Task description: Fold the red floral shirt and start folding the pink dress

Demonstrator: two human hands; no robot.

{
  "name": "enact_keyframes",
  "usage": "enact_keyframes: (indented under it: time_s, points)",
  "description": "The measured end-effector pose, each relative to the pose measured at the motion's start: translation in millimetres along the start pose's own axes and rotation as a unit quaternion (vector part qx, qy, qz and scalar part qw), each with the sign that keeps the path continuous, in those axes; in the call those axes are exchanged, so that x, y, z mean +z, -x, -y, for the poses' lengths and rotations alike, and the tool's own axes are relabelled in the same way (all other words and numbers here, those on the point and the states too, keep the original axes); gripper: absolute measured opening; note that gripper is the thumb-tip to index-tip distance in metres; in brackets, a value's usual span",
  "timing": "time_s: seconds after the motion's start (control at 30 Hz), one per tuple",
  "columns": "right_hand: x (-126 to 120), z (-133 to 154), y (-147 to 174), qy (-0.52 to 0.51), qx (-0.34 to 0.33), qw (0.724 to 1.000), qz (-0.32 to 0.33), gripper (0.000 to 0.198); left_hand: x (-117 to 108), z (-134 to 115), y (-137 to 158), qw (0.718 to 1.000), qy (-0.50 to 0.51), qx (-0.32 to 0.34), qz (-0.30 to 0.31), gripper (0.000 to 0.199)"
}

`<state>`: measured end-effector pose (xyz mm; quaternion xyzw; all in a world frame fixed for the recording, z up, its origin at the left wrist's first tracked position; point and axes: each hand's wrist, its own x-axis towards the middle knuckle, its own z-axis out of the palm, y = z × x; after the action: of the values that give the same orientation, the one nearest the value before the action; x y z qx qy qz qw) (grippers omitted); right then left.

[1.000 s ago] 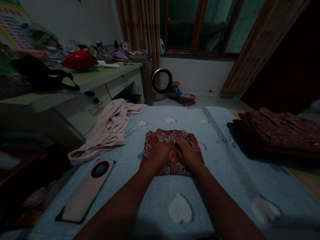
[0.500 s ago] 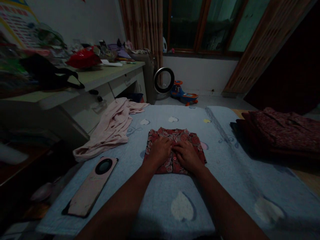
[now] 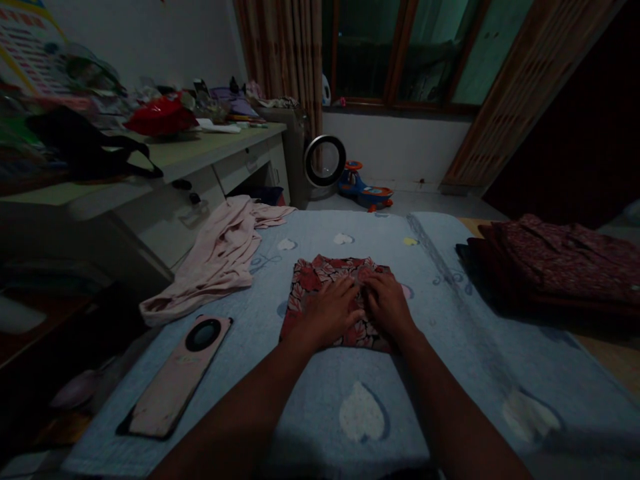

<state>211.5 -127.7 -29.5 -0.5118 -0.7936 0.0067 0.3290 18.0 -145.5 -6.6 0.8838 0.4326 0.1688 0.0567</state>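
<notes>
A folded red shirt with a leafy floral print [image 3: 305, 283] lies flat on the light blue, heart-patterned cloth [image 3: 310, 413] in front of me. Across its middle rests my left hand [image 3: 336, 308], palm down with the fingers stretched out and the thumb apart. My right hand [image 3: 388, 301] presses on the shirt's right half, fingers extended towards its collar edge. Both hands lie on top of the fabric and grip nothing. The shirt's centre is partly hidden under them.
A phone in a pale case [image 3: 175, 380] lies at the left. Behind it is a crumpled pink garment [image 3: 220, 250]. Dark red folded clothes [image 3: 565, 267] are stacked at the right. A cluttered desk [image 3: 200, 157] borders the left side; a toy ride-on car [image 3: 367, 190] stands on the floor beyond.
My fingers were bunched near the shirt's button line. Now they are spread flatter, with the right hand further right and the left hand's thumb out. The view has shifted slightly.
</notes>
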Motion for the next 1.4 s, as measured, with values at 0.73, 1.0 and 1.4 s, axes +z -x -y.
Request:
enact_keyframes:
  time_s: [0.73,1.0,1.4]
  points:
    - [4.5,-3.3,-1.8,0.070,0.080,0.991,0.077,0.039,11.4,5.8,7.4,0.998,0.012,-0.041,0.048,0.068]
    - [-10.7,8.8,-9.4,0.085,0.087,0.984,0.128,0.042,-11.0,34.3,20.6,0.986,-0.064,-0.155,0.002,0.057]
    - [11.4,8.3,5.4,0.111,0.103,0.981,0.125,0.050,10.1,54.7,20.1,0.983,-0.030,-0.179,0.025,0.065]
